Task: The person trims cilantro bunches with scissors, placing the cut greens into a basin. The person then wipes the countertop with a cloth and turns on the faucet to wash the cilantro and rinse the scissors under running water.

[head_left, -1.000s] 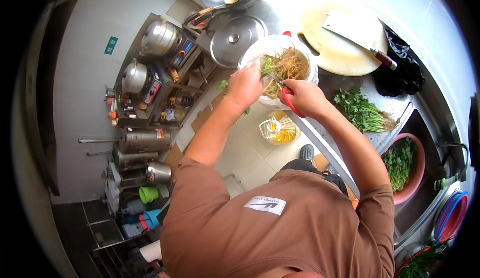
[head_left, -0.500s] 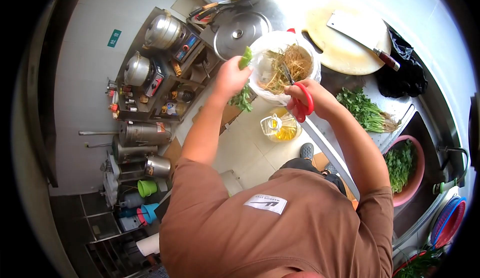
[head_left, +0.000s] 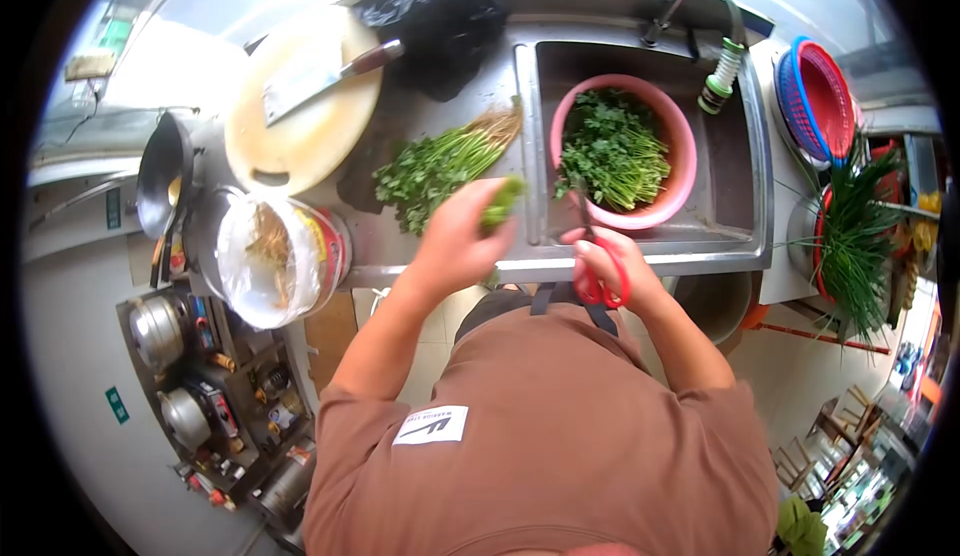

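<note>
My left hand (head_left: 463, 236) is closed around a small bunch of coriander (head_left: 505, 201), its cut stem ends pointing up; the leaves below are mostly hidden. In my right hand (head_left: 622, 254) are red-handled scissors (head_left: 623, 288), the dark blades pointing up near the front rim of a pink basin (head_left: 683, 171). That basin stands in the sink and holds leafy coriander (head_left: 625, 151). More coriander (head_left: 440, 168), with roots attached, lies on the steel counter beyond my left hand.
A lined bucket (head_left: 315, 291) with root trimmings stands at left. Behind it, a cleaver (head_left: 305, 91) lies on a round cutting board (head_left: 345, 121), beside a black plastic bag (head_left: 440, 31). A faucet (head_left: 725, 76) overhangs the sink (head_left: 730, 196). Green chives (head_left: 860, 246) and stacked baskets (head_left: 815, 96) are at right.
My body and view have turned right, from the bucket to the sink. Both hands have moved from the bucket to the sink's front left, still holding the coriander and scissors.
</note>
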Action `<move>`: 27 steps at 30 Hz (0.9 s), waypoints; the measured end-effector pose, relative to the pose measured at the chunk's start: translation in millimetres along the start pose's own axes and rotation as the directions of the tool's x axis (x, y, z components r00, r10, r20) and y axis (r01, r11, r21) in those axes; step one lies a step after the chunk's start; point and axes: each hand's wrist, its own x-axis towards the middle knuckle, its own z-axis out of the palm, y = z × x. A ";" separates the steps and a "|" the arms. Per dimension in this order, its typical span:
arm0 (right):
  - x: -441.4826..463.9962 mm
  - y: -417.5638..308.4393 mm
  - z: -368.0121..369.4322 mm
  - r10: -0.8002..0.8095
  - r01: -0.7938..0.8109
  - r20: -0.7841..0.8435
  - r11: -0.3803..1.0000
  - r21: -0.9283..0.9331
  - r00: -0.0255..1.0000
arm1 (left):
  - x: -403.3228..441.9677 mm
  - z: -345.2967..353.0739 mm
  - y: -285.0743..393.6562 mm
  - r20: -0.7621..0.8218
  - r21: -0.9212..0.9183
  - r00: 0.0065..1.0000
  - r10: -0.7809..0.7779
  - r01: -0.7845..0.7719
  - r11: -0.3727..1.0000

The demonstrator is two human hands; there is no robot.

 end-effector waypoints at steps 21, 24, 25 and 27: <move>-21.2 57.2 -84.8 -0.080 0.123 -0.331 0.986 0.112 0.940 | 70.9 34.1 -157.5 -0.223 0.699 0.975 0.002 0.159 0.697; -0.2 34.7 -80.3 -0.112 0.127 -0.245 0.991 0.048 0.963 | 65.7 -1.0 -181.3 -0.150 0.716 0.909 -0.388 0.370 0.592; 5.9 29.7 -77.5 -0.112 0.124 -0.240 0.992 0.035 0.964 | 66.0 -6.9 -183.2 -0.096 0.715 0.873 -0.477 0.394 0.577; 15.0 24.7 -73.4 -0.111 0.118 -0.230 0.993 0.017 0.967 | 72.5 -13.9 -180.5 -0.042 0.732 0.848 -0.528 0.386 0.562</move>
